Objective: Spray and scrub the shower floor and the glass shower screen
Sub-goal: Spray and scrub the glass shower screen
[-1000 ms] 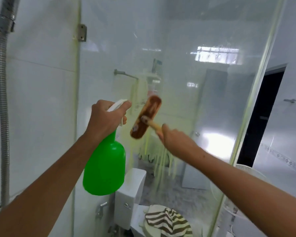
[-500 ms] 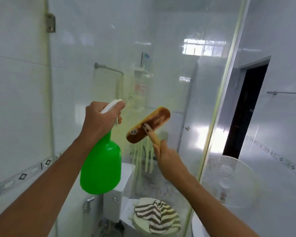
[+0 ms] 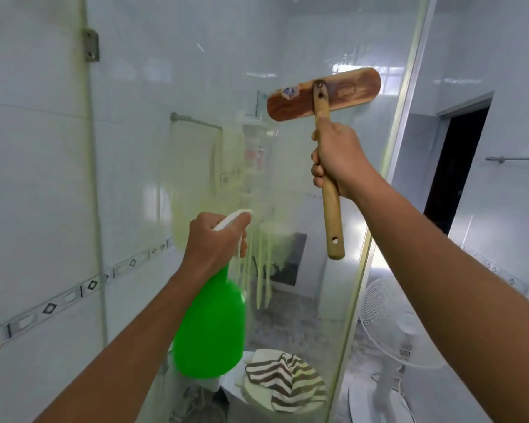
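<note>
A: What is the left hand (image 3: 212,239) doing?

B: It grips the neck of the round green plastic spray bottle (image 3: 210,329), fingers curled round the white trigger head (image 3: 232,219). The bottle hangs low and left of centre, just in front of the clear glass shower screen (image 3: 171,123)

A: And the right hand (image 3: 338,160)?

B: It is wrapped round the pale wooden handle of the long-headed brown wooden scrub brush (image 3: 324,97), gripping about midway up the handle, whose lower end with a small hole sticks out below the fist. The brush head lies almost level, tilted a little up to the right, high on the screen near the glass's right edge. Whether the bristles touch the glass, I cannot tell

A: How does the glass look?

B: Pale yellow-green foam (image 3: 266,254) streaks down it in drips, between the two hands and just beside the bottle's nozzle. A metal hinge (image 3: 91,45) sits on the screen's left edge, against the white tiled wall (image 3: 28,178)

A: Anything beyond the glass?

B: A brown-and-cream striped towel (image 3: 284,381) lies on a white toilet (image 3: 251,395) low in view. A metal towel rail (image 3: 196,121) shows through the screen, blurred. To the right, past the glass, stands a white pedestal fan (image 3: 388,325), with a dark doorway (image 3: 455,166) behind it
</note>
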### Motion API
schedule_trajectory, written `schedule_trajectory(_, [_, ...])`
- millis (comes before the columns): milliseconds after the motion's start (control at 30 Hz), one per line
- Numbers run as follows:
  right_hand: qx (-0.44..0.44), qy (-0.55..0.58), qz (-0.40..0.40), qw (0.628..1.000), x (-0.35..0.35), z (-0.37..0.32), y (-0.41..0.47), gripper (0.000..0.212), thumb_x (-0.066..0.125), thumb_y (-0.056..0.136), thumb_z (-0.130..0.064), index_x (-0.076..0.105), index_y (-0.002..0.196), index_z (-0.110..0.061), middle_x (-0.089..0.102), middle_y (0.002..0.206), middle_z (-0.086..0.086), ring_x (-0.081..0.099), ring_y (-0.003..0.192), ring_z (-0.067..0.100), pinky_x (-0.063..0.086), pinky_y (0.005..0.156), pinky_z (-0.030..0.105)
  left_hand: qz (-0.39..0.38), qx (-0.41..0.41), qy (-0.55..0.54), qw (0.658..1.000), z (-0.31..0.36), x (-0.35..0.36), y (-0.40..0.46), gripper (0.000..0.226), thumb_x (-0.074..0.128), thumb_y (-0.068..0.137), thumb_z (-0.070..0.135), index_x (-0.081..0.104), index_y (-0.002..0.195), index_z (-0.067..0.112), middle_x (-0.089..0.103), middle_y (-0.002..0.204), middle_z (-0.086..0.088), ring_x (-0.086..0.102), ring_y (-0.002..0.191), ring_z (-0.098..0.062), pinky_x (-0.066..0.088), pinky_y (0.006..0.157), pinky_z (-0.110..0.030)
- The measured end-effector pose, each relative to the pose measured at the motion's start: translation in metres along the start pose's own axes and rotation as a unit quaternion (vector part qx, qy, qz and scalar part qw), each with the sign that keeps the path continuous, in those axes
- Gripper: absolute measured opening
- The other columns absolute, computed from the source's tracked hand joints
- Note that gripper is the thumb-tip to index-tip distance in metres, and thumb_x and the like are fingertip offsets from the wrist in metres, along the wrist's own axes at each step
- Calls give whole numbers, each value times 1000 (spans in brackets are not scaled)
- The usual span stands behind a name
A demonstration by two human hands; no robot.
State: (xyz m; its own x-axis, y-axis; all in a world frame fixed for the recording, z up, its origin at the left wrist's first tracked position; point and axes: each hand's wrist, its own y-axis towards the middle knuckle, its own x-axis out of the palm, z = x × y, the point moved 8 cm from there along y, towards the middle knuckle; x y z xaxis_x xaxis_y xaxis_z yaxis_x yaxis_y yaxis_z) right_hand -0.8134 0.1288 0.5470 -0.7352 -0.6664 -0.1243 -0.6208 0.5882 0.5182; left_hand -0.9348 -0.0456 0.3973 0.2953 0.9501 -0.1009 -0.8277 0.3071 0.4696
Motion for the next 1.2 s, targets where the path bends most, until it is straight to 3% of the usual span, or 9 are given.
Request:
schedule_trajectory(100, [-16,-21,5,1000,0,-13,9,36,33,103,-44,45,93,-12,41,60,6,37,35,14,36,37,21,13,-5,-21,1000,0,-1,3,51,75,92,42,69,57,5,66,50,-12,64,45,-23,56,62,-30])
schedule_trajectory(267, [-28,-46,34,998,9,-24,17,38,32,104,-43,46,92,-10,43,61,6,40,34,14,38,37,22,8,80,-1,997,16,-9,15,45,75,93,46,75,61,15,74,59,-4,72,57,-21,56,61,-26])
schedule_trajectory(400, [-46,-100,66,992,19,-29,28,41,29,104,-46,45,90,-11,45,67,5,43,41,16,41,37,24,27,92,2,995,16,-18,22,52,78,91,44,71,58,5,66,48,-11,63,39,-18,55,52,-28])
schedule_trajectory(500, [-58,-162,98,980,23,-16,25,42,25,103,-49,43,83,-17,48,73,4,47,51,19,45,40,27,47,111,3,993,9,-34,31,48,77,92,45,74,62,7,69,53,-8,62,41,-11,52,51,-21])
schedule_trajectory(667, [-94,-227,96,964,69,108,-51,34,23,106,-46,43,88,-25,51,73,3,52,61,14,44,56,32,29,142,23,989,-2,-36,32,44,74,95,44,77,64,14,72,58,-3,59,45,-4,45,52,-15])
schedule_trajectory(833, [34,-194,46,979,113,235,-144,49,28,103,-50,59,114,-14,55,66,-3,55,57,-4,39,50,10,19,120,21,992,-13,-43,37,47,71,95,48,77,63,13,71,58,-3,56,44,-5,43,51,-13])
schedule_trajectory(967, [-41,-177,86,980,97,156,-88,40,29,106,-41,57,103,-14,54,71,-3,54,58,-1,39,52,10,10,119,17,993,-13,-47,40,46,72,95,47,77,63,15,71,57,-2,59,46,-6,45,52,-13])
schedule_trajectory(1033, [-97,-216,119,964,79,85,-40,30,27,107,-41,51,101,-24,53,74,2,53,61,8,42,54,22,-2,119,20,993,-13,-44,43,46,72,95,49,77,63,15,74,61,-2,64,50,-10,48,55,-15])
schedule_trajectory(1200, [-69,-193,140,969,55,16,7,47,23,102,-55,45,80,-19,46,71,1,47,55,18,47,41,28,-13,119,9,993,-14,-43,48,44,71,95,50,78,67,16,77,67,-2,72,63,-20,51,60,-16])
